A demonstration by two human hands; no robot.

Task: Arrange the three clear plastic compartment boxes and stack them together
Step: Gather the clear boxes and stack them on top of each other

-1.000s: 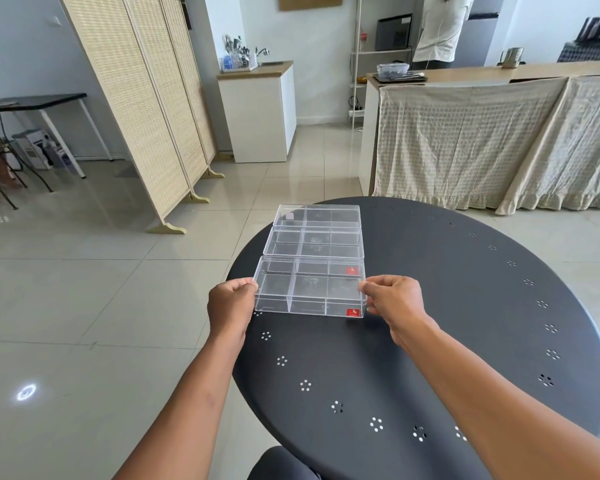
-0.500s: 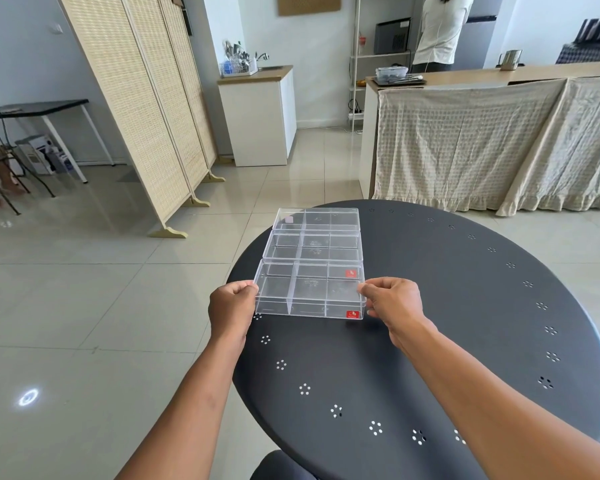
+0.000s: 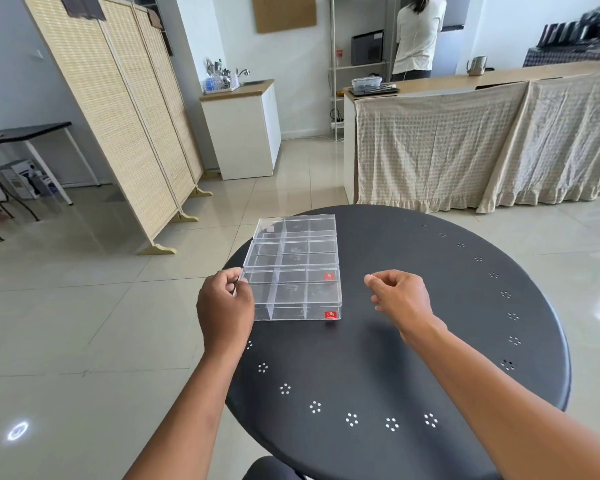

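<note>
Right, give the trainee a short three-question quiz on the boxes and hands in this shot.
1. True or false: the three clear boxes are already stacked on top of each other.
2. Which hand touches the nearest box? A) left hand B) right hand C) both
3. What colour are the small labels on the nearest box?

Key:
1. False; they lie in a row on the round table.
2. A; the right hand hovers apart from it, fingers loosely curled.
3. Red.
</note>
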